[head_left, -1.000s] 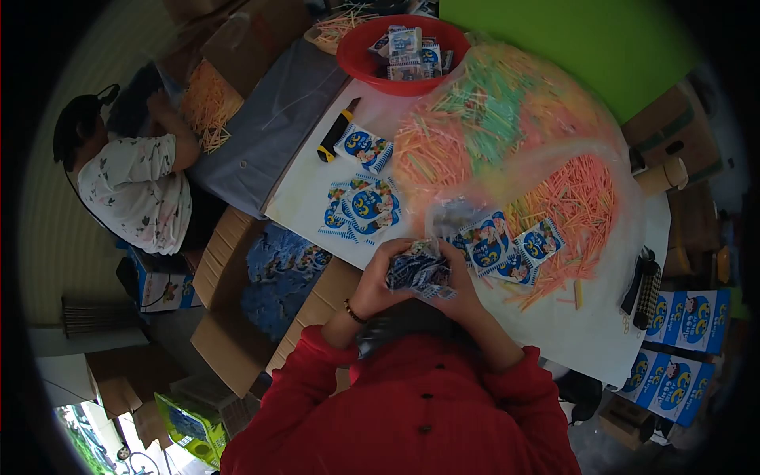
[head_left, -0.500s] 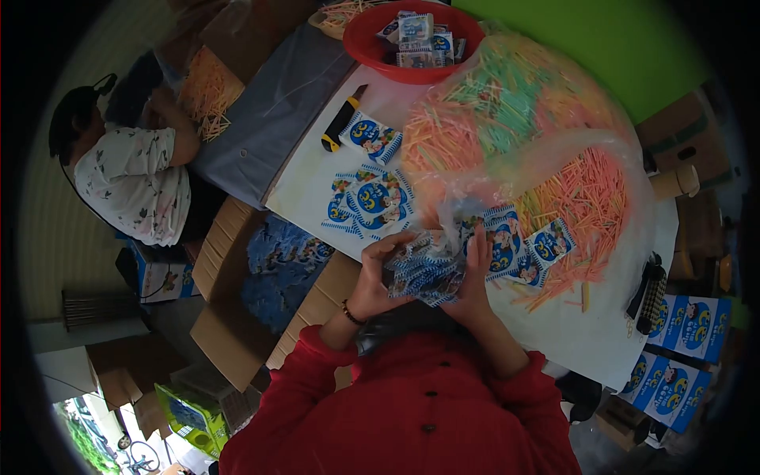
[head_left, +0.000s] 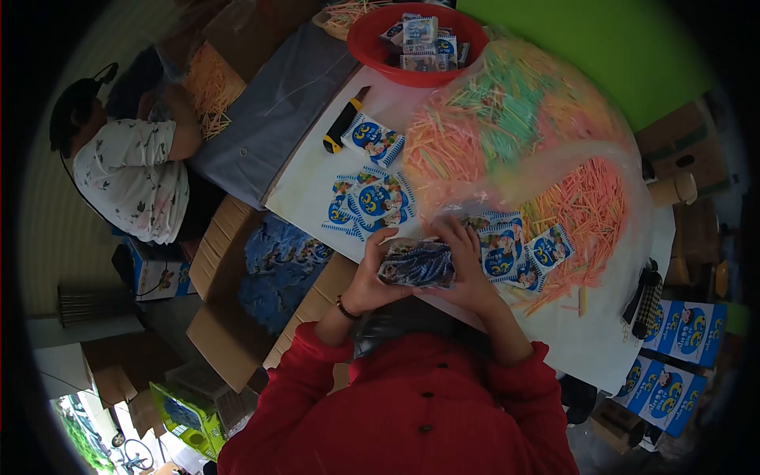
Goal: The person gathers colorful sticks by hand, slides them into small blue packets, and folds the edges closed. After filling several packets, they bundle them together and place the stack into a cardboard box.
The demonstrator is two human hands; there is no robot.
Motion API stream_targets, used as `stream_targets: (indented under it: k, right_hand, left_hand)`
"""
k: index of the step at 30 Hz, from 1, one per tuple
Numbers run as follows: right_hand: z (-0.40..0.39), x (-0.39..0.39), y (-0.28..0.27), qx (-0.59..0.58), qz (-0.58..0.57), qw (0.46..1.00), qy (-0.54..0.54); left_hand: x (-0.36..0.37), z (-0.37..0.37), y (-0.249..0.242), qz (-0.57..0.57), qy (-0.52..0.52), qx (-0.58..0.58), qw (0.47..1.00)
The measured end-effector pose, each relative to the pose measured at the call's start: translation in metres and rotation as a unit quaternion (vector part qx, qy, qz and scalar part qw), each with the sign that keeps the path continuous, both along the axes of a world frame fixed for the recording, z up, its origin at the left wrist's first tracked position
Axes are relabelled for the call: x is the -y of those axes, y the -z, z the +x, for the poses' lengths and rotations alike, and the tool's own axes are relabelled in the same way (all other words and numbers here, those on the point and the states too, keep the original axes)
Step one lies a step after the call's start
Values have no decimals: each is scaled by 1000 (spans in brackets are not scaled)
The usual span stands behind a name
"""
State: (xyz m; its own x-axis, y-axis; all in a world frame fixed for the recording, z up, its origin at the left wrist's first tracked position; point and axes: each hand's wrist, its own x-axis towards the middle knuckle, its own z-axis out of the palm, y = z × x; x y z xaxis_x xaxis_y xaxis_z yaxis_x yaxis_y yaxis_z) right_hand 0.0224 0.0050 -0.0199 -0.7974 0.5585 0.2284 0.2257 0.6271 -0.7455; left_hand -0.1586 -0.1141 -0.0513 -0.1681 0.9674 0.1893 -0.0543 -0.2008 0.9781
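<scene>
Between my hands, near the table's front edge, is a compact stack of small packets (head_left: pixel 417 263). My left hand (head_left: pixel 371 277) wraps round its left end, and my right hand (head_left: pixel 469 273) grips the right end with fingers over the top. Just right of my right hand lie several blue-and-white packets (head_left: pixel 500 252) beside a plastic bag of pink, yellow and green sticks (head_left: pixel 518 119). More flat packets (head_left: pixel 372 199) lie to the upper left, below a single filled-looking packet (head_left: pixel 370 141) and a yellow-and-black cutter (head_left: pixel 346 120).
A red bowl (head_left: pixel 417 75) with packets stands at the back of the white table (head_left: pixel 582 348). An open cardboard box (head_left: pixel 218 253) with blue packets is at the left. Another person (head_left: pixel 131 170) works beyond it. Printed boxes (head_left: pixel 665 388) stand at the lower right.
The packets in my hands have gone from a loose, fanned bunch to a tighter stack. My right hand has moved left, closer to my left hand.
</scene>
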Motion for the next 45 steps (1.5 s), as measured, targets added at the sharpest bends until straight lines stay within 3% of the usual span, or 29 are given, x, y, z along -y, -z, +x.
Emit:
stream_targets:
  k: [3, 5, 6, 9, 11, 16, 17, 19, 20, 21, 23, 25, 27, 30, 31, 33, 36, 40, 43, 45]
  right_hand:
    - [-3, 1, -8, -9, 63, 998, -14]
    - [-1, 10, -22, -2, 48, 999, -9]
    - [-2, 11, -26, 2, 45, 999, -3]
    - [-4, 13, -9, -18, -23, 999, 42]
    - [-8, 11, -5, -8, -13, 999, 50]
    - [-13, 3, -8, 2, 22, 1000, 18]
    - [-6, 4, -17, -19, 70, 997, 4]
    - [1, 10, -20, -36, 110, 993, -10]
    - [2, 10, -14, -14, 97, 995, 6]
    - [3, 10, -10, 9, 85, 996, 23]
    - [2, 12, -8, 14, 43, 998, 48]
    - [6, 16, -1, 27, -9, 997, 71]
    - [9, 14, 4, 21, -15, 999, 34]
    - [10, 3, 12, -9, 4, 1000, 12]
    - [9, 3, 11, -10, 6, 1000, 12]
    - [5, 4, 8, 37, 58, 997, 44]
    - [8, 1, 13, 18, 153, 986, 58]
    - [6, -3, 19, -23, 180, 979, 88]
    - [4, -7, 1, -48, 73, 996, 28]
    - [1, -6, -12, -66, 3, 997, -34]
  left_hand:
    - [-3, 0, -13, -21, -59, 29, 998]
    - [-6, -8, -44, 131, -26, -17, 991]
    - [-2, -22, -57, 79, -10, -217, 973]
    - [2, -16, -8, -4, -27, -165, 986]
    - [2, -14, 8, 20, -29, -171, 985]
    - [3, 5, -6, 80, -119, -81, 986]
    - [0, 1, -8, 76, -120, -81, 986]
    - [-10, -9, -25, 257, 31, -69, 964]
    - [-8, -10, -23, 222, 13, -142, 965]
    - [-4, -5, -16, 222, 13, -142, 964]
    - [2, 12, 0, 8, -29, -34, 999]
    - [1, 12, -4, 39, -33, -52, 997]
    - [1, 5, -2, -26, 39, 45, 998]
    - [1, -7, 5, -53, 50, -30, 997]
    - [0, -8, 2, -51, 49, -31, 997]
    - [-4, -8, -9, 3, 45, -200, 979]
    - [-12, -3, -21, 93, 15, -251, 963]
    - [-11, 7, -12, 72, -16, -243, 967]
    - [-14, -4, -6, 58, 10, -285, 957]
    - [-16, -9, 6, 62, -26, -198, 978]
